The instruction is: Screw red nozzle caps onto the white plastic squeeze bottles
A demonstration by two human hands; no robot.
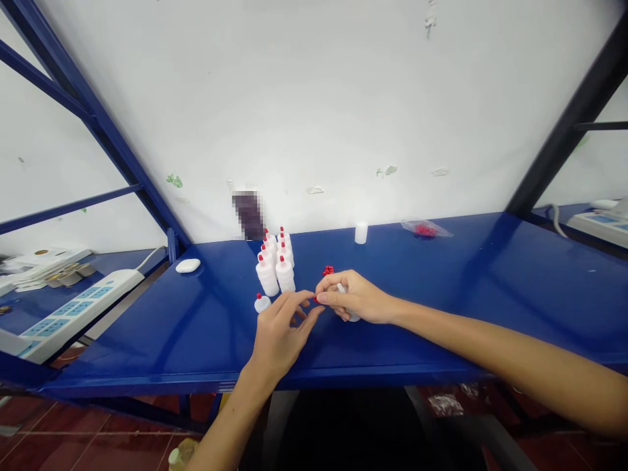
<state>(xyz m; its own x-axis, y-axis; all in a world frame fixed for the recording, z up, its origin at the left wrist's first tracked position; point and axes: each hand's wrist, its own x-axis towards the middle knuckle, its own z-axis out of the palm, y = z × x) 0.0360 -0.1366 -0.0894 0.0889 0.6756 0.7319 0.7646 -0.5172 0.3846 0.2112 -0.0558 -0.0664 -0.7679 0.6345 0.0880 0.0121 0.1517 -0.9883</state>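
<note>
Over the blue table (417,275), my right hand (356,297) pinches a small red cap (316,299) between thumb and fingertips. A white nozzle and part of a white bottle (354,317) show at the same hand, mostly hidden by its fingers. My left hand (283,327) is beside it, thumb and index finger apart, their tips close to the red cap. Behind my left hand is a white bottle with a red tip (262,303). Farther back, several white red-tipped bottles (284,275) stand upright in two rows. A small pile of red caps (328,269) lies just beyond my right hand.
A white cylindrical container (361,233) and a clear bag of red pieces (426,229) are near the wall. At the left of the table lies a white oval object (188,265). A white power strip (81,314) is farther left, past the blue frame.
</note>
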